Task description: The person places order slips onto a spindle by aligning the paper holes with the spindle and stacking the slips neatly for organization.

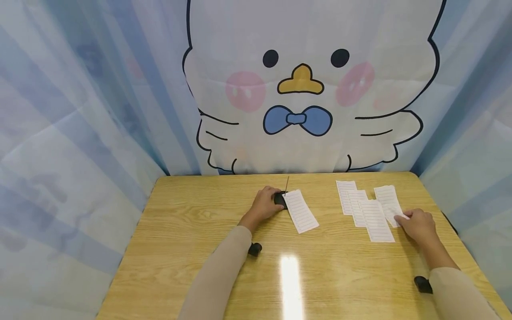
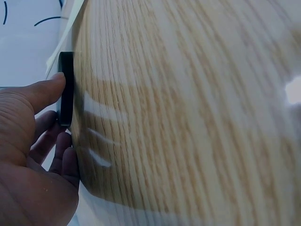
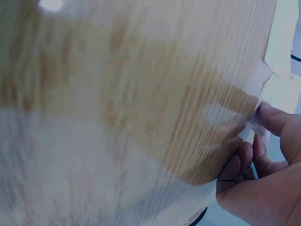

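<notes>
My left hand [image 1: 265, 203] grips the rim of a black round base [image 2: 67, 89] with thumb and fingers. A thin upright spike [image 1: 287, 184] rises from this base, as on a receipt spike. One lined white paper slip [image 1: 302, 213] overlaps the base at the spike's foot and slants down to the right. Far to the right, my right hand [image 1: 420, 226] pinches the lower right corner of another lined slip [image 1: 387, 202]. In the right wrist view, thumb and fingers close on that paper's edge [image 3: 258, 123], and the other fingers curl near the tabletop.
Several lined slips [image 1: 377, 222] lie overlapped beside the right hand's slip. The wooden table [image 1: 188, 222] is glossy with a bright reflection. A curtain with a cartoon bird [image 1: 296, 146] hangs behind its far edge. Black wrist-worn pieces [image 1: 254, 249] show at both forearms.
</notes>
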Motion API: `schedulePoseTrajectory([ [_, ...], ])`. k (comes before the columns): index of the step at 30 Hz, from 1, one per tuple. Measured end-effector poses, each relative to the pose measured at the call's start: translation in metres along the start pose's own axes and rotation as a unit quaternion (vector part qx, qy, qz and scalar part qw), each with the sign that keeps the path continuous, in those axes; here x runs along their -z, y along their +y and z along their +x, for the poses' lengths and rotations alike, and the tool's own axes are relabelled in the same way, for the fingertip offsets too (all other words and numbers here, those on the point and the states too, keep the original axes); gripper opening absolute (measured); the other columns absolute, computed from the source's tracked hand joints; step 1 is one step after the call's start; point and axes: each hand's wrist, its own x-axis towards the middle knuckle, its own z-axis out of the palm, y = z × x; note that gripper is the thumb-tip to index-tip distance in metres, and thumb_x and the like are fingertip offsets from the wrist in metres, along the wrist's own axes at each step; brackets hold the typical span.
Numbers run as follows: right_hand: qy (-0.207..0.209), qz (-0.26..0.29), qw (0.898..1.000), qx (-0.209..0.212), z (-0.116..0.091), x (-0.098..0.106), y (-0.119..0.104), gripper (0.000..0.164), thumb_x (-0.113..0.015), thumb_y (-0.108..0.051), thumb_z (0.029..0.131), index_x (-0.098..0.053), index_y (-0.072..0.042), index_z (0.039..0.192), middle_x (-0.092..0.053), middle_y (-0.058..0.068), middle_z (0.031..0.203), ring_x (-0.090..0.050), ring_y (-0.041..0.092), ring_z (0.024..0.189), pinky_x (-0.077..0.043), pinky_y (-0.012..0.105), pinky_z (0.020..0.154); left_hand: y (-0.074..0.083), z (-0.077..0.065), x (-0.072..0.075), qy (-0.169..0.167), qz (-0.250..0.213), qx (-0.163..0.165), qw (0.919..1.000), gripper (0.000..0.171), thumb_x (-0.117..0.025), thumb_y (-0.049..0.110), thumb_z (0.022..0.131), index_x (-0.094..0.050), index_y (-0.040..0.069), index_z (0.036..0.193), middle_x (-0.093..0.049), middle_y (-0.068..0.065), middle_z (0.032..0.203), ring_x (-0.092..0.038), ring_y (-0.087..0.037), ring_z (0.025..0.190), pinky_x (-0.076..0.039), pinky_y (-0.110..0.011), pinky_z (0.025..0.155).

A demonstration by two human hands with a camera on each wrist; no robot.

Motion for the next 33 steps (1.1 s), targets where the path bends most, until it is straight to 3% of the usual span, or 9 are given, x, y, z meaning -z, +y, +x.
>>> schedulePoseTrajectory([
  [8,-0.016,0.047,0.997,-0.051,-0.001,0.001,-0.002,0.068,-0.061,-0.024,0.101,-0.031,0.023,0.14,-0.037,0.047,0.137,-0.042,0.061,0.121,-0.04,0.067,0.101,0.002,-0.002,0.0,-0.001,-0.001,0.001,1.0,0.055,-0.082,0.024,0.091,-0.063,0.014,0.142,-0.059,-0.006,0.141,-0.053,-0.029,0.13,-0.047,-0.043,0.108],
  [12,-0.02,0.043,0.998,-0.042,-0.003,0.004,0.002,0.069,-0.056,-0.026,0.105,-0.026,0.023,0.144,-0.033,0.049,0.141,-0.039,0.063,0.126,-0.039,0.068,0.103,0.001,-0.001,-0.001,-0.004,0.003,0.0,1.0,0.055,-0.081,0.025,0.092,-0.063,0.015,0.143,-0.059,-0.006,0.142,-0.053,-0.028,0.13,-0.047,-0.042,0.109],
  [19,-0.023,0.033,0.999,0.007,-0.005,0.011,0.003,0.059,-0.031,-0.029,0.112,-0.033,0.022,0.14,-0.036,0.048,0.139,-0.041,0.063,0.122,-0.04,0.07,0.099,0.001,-0.001,0.002,-0.003,0.001,0.0,1.0,0.056,-0.081,0.024,0.092,-0.062,0.014,0.143,-0.058,-0.007,0.142,-0.052,-0.03,0.131,-0.047,-0.043,0.108],
  [28,0.023,0.028,0.999,0.01,-0.009,0.011,0.002,0.05,-0.04,-0.027,0.111,-0.047,0.02,0.129,-0.051,0.043,0.125,-0.051,0.056,0.109,-0.045,0.064,0.088,0.0,0.0,0.001,-0.006,0.002,0.001,1.0,0.056,-0.081,0.025,0.093,-0.061,0.016,0.145,-0.057,-0.006,0.144,-0.052,-0.029,0.132,-0.047,-0.042,0.109],
  [33,0.037,0.04,0.998,0.018,-0.013,0.011,0.003,0.05,-0.043,-0.033,0.111,-0.053,0.014,0.123,-0.056,0.038,0.116,-0.054,0.048,0.099,-0.046,0.053,0.076,-0.001,0.001,0.0,-0.007,0.009,0.002,0.9999,0.057,-0.081,0.026,0.092,-0.061,0.016,0.145,-0.058,-0.006,0.144,-0.052,-0.029,0.133,-0.047,-0.041,0.11],
])
